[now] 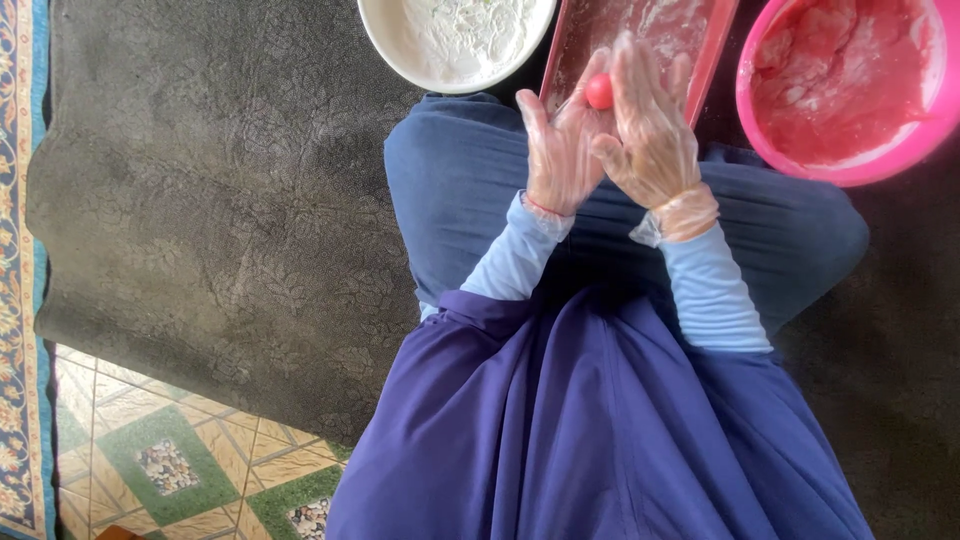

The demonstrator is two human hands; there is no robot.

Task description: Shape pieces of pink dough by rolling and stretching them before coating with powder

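Note:
Both my hands wear thin clear plastic gloves. A small red dough ball (599, 92) sits pressed between the palm of my left hand (556, 150) and the palm of my right hand (650, 130), just above my crossed legs in blue trousers. The hands hover at the near end of a red tray (706, 62) dusted with white flour. Only the top of the ball shows between the palms.
A pink bowl (800, 165) of red dough stands at the upper right. A white bowl (395, 52) of white flour stands at the upper middle. A dark grey carpet (200, 180) covers the floor, with a patterned rug (18, 260) at the left and tiled floor (170, 460) below.

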